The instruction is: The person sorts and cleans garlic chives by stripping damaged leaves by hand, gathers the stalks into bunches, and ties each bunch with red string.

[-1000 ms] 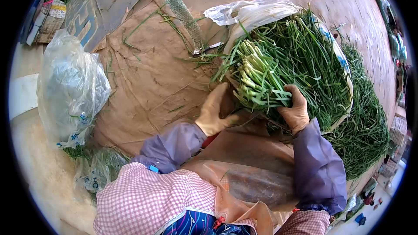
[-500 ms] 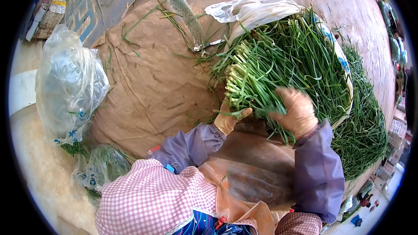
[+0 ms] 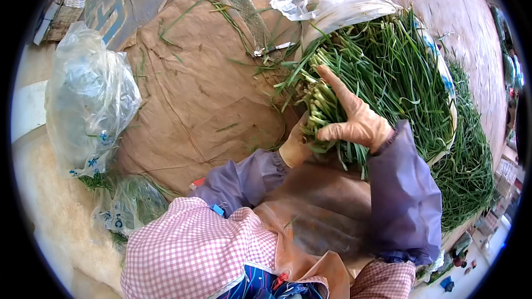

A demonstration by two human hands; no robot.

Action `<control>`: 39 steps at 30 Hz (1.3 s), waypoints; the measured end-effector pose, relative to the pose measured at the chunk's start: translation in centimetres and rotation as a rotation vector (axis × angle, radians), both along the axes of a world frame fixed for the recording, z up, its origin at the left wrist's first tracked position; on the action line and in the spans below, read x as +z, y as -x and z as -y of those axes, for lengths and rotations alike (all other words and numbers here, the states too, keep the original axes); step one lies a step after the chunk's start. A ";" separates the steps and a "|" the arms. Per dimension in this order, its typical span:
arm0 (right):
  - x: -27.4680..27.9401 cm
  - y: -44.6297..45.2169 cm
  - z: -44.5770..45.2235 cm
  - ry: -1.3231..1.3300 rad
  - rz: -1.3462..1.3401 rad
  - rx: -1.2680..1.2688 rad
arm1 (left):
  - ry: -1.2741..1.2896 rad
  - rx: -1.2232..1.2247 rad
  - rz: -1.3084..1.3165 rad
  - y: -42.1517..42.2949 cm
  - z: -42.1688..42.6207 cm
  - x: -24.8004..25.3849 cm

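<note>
A thick bunch of green garlic chives (image 3: 382, 72) lies in an opened white plastic bag (image 3: 338, 8), pale cut ends to the left. My left hand (image 3: 295, 147), in a tan glove, is closed at the near side of the cut ends; its fingers are partly hidden under the stalks. Over the top of the same ends rests my right hand (image 3: 360, 119), gloved too, thumb and forefinger spread wide and touching the stalks. A knife (image 3: 275, 50) with a light blade lies just beyond the bunch.
More loose chives (image 3: 468, 149) are heaped on the right. Brown sheeting (image 3: 205, 88) covers the floor, with stray leaves on it. At left stand a clear plastic bag (image 3: 91, 99) and a smaller bag (image 3: 130, 207) with greens.
My right hand has moved left and up from the leaves onto the cut ends, its fingers spreading. My left hand stays by the ends, and the view has shifted slightly.
</note>
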State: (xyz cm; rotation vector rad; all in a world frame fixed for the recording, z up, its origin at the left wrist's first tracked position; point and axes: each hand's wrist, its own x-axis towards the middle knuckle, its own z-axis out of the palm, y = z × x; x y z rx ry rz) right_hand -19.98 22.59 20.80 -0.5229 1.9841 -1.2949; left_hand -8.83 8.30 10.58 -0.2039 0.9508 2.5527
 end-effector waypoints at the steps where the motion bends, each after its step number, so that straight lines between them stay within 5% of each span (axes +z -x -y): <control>1: 0.6 -0.2 -0.1 -0.026 -0.055 0.018 | 0.024 -0.043 -0.003 -0.1 -0.2 -0.3; 6: 3.0 -1.3 1.6 -0.372 -0.349 0.120 | -0.344 0.070 0.200 0.0 -0.8 1.0; 12: 3.4 -1.5 2.3 -0.466 -0.427 0.134 | -0.119 -0.001 -0.087 -0.3 -0.6 -0.3; 15: 1.8 -0.8 0.9 -0.215 -0.378 -0.144 | -0.129 -0.025 0.049 1.2 -0.7 1.0; 18: 1.3 -0.7 -1.1 0.009 -0.095 -0.460 | 0.152 -0.096 -0.045 2.4 -0.2 -0.6; 19: 1.9 -0.6 -2.0 0.100 0.019 -0.558 | -0.015 0.009 -0.042 2.6 -0.4 -0.1; 23: 2.9 -0.4 -6.1 0.261 -0.102 -0.736 | 0.085 0.176 0.197 1.9 -0.2 -4.6; 26: 3.7 -0.8 -8.7 0.304 -0.124 -0.801 | 0.334 0.060 0.216 2.0 1.3 -3.5; 30: 3.2 -1.4 -8.9 0.356 -0.120 -0.814 | 1.248 0.226 -0.241 2.2 3.0 2.7; 31: 3.1 -1.5 -8.6 0.360 -0.106 -0.802 | 1.257 0.455 -0.409 2.6 3.0 4.4; 34: 2.9 -1.7 -7.4 0.375 -0.034 -0.772 | 1.228 0.264 -0.879 2.3 3.7 7.2; 36: 2.8 -2.0 -6.8 0.357 -0.013 -0.765 | 1.107 0.033 -0.713 2.8 0.9 8.1; 39: 3.5 -2.7 -5.9 0.313 0.007 -0.751 | 0.933 0.094 -0.528 4.2 -1.2 8.6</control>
